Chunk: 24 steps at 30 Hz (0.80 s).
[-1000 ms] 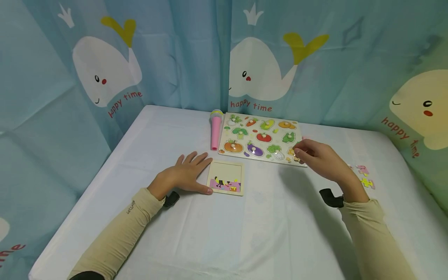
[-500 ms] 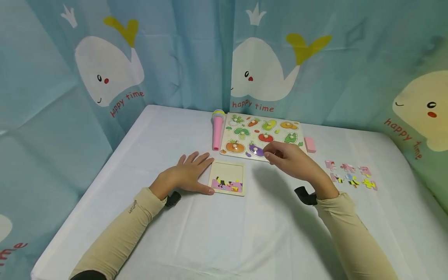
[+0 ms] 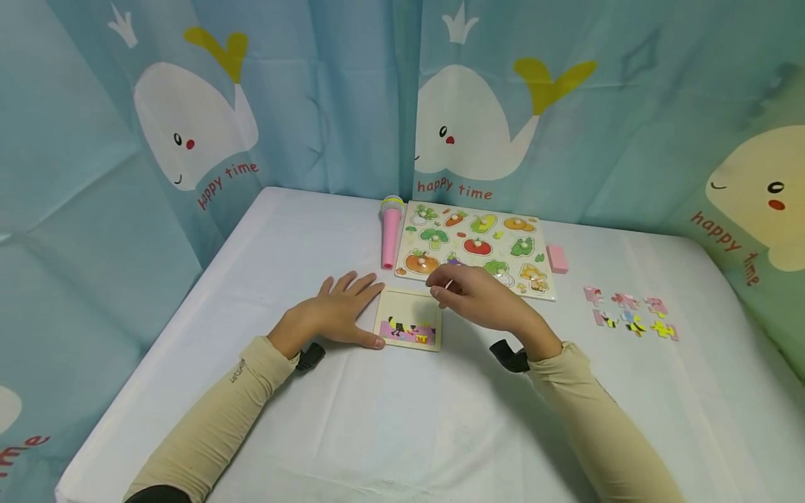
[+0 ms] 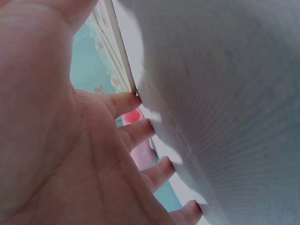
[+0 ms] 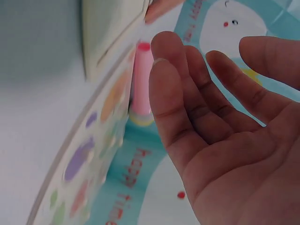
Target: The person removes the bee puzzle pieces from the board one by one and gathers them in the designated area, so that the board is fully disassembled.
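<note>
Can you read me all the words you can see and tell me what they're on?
"happy time": blue curtain, under the left whale.
"happy time": curtain, under the middle whale.
"happy time": curtain, beside the right whale.
"ime": curtain, lower left of the head view, cut off at the edge.
Left sleeve: lettering too small to read.
Puzzle board, vegetable board: no words I can read.

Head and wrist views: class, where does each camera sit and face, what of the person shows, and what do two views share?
Head: worn there, facing forward and down over the puzzle tray; left hand, right hand and both sleeves show.
Left wrist: worn there, looking past the left hand, shown close, at the white tablecloth.
Right wrist: worn there, looking past the right hand, shown close, at the vegetable board.
Head and right wrist views share the pink microphone.
</note>
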Each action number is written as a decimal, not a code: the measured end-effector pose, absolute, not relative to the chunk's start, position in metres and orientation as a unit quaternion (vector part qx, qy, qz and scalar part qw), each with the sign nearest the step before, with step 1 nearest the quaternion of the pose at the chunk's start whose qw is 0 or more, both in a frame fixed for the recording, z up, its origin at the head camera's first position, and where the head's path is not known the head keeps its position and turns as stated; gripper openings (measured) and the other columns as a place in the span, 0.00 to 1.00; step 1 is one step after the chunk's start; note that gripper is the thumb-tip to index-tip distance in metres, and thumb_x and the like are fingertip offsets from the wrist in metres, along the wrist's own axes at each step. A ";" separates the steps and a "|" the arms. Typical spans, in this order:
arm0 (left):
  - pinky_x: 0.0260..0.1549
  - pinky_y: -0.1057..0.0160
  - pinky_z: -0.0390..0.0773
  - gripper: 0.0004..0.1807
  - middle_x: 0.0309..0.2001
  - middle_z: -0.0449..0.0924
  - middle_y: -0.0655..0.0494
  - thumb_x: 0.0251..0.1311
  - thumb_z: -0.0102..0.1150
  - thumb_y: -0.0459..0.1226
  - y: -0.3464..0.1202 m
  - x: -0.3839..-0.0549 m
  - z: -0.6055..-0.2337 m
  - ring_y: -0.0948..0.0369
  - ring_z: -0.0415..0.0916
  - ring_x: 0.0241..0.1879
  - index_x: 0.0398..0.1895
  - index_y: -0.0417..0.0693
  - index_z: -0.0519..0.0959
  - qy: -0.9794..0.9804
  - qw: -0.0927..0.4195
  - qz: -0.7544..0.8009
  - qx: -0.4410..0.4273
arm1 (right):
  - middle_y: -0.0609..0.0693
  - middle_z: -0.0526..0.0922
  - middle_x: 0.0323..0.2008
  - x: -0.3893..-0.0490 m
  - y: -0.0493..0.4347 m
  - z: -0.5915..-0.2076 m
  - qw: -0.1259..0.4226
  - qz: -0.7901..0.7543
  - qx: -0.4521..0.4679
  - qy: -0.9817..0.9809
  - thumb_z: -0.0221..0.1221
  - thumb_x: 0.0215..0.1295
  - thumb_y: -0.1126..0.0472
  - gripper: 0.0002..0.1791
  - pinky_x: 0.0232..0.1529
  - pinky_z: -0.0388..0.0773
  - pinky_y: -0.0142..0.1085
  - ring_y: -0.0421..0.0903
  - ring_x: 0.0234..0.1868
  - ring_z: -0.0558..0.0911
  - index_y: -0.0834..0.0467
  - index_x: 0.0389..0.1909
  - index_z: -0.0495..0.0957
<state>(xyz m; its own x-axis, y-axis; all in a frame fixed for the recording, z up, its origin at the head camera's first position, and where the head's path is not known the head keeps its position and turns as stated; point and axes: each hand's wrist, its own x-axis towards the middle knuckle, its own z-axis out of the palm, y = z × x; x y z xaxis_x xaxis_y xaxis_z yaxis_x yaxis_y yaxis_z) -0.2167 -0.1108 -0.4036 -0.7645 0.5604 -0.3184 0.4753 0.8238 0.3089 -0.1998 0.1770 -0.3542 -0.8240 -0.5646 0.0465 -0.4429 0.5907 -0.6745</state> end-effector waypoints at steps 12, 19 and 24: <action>0.77 0.32 0.34 0.63 0.88 0.38 0.48 0.63 0.68 0.67 -0.112 -0.219 -0.406 0.41 0.31 0.85 0.89 0.50 0.46 0.931 0.206 0.107 0.283 | 0.61 0.85 0.47 -0.200 0.140 -0.366 0.139 -0.367 -0.332 0.858 0.56 0.79 0.69 0.12 0.43 0.84 0.40 0.49 0.36 0.87 0.69 0.55 0.80; 0.77 0.30 0.36 0.63 0.88 0.39 0.48 0.63 0.67 0.69 -0.112 -0.218 -0.404 0.41 0.32 0.85 0.89 0.50 0.47 0.932 0.204 0.105 0.281 | 0.56 0.86 0.42 -0.200 0.129 -0.375 0.146 -0.346 -0.345 0.860 0.56 0.76 0.71 0.11 0.40 0.81 0.38 0.41 0.33 0.82 0.68 0.54 0.82; 0.77 0.31 0.36 0.63 0.88 0.39 0.48 0.63 0.67 0.69 -0.112 -0.218 -0.405 0.41 0.32 0.85 0.89 0.51 0.47 0.932 0.204 0.102 0.282 | 0.53 0.85 0.37 -0.201 0.125 -0.378 0.146 -0.329 -0.353 0.864 0.56 0.75 0.72 0.10 0.41 0.80 0.37 0.40 0.32 0.81 0.68 0.51 0.83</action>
